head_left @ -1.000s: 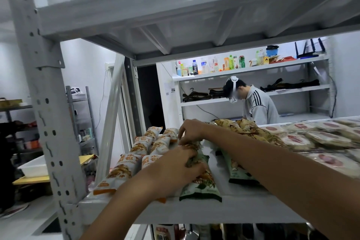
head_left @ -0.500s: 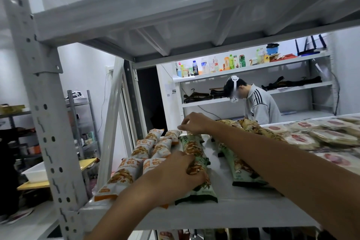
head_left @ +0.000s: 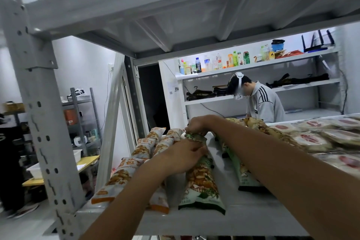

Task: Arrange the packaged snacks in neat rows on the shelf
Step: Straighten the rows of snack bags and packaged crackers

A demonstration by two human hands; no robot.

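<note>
On the grey metal shelf (head_left: 243, 220) lie rows of snack packs. Orange-and-white packs (head_left: 120, 177) fill the left rows. Beside them runs a row of green packs (head_left: 202, 187). My left hand (head_left: 183, 157) lies curled over the middle of that green row, gripping a pack. My right hand (head_left: 196, 124) reaches to the back and pinches the far end of the rear green pack (head_left: 194, 137). Under my right forearm lies a second green row (head_left: 241, 171).
Round red-labelled packs (head_left: 311, 140) cover the shelf's right side, with tan packs (head_left: 255, 122) behind. An upright post (head_left: 37, 122) stands at the left and the upper shelf (head_left: 175, 6) hangs low. A person (head_left: 261, 99) stands at the far shelving.
My right hand has slid a little back along the green row and now pinches the rear pack's end. My left hand stays on the row. The camera has shifted slightly.
</note>
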